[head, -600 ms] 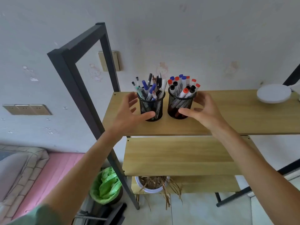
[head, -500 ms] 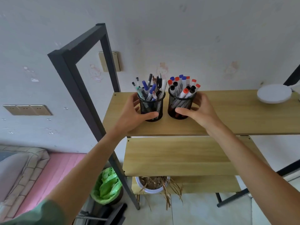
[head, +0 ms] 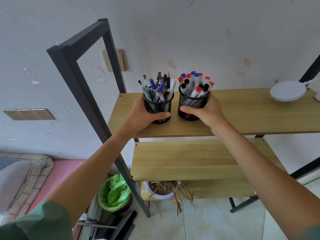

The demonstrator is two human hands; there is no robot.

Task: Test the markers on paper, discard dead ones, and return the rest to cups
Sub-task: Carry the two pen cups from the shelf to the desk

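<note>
Two black mesh cups stand side by side on the top wooden shelf (head: 245,116). The left cup (head: 160,105) holds several pens and markers (head: 158,87) with blue, black and white ends. The right cup (head: 192,103) holds several whiteboard markers (head: 195,84) with red, blue and black caps. My left hand (head: 142,115) grips the left cup, thumb across its front. My right hand (head: 207,111) grips the right cup, thumb across its front. No paper is in view.
A white round lamp base (head: 286,90) sits at the shelf's right end. A dark metal frame (head: 83,87) rises at left. Below are a middle shelf (head: 190,160), a white pot of dry plant (head: 162,189), and a bin with a green bag (head: 114,193).
Both hands moved in from beside the cups and closed around them. The view has shifted slightly; the cups stand in the same place on the shelf.
</note>
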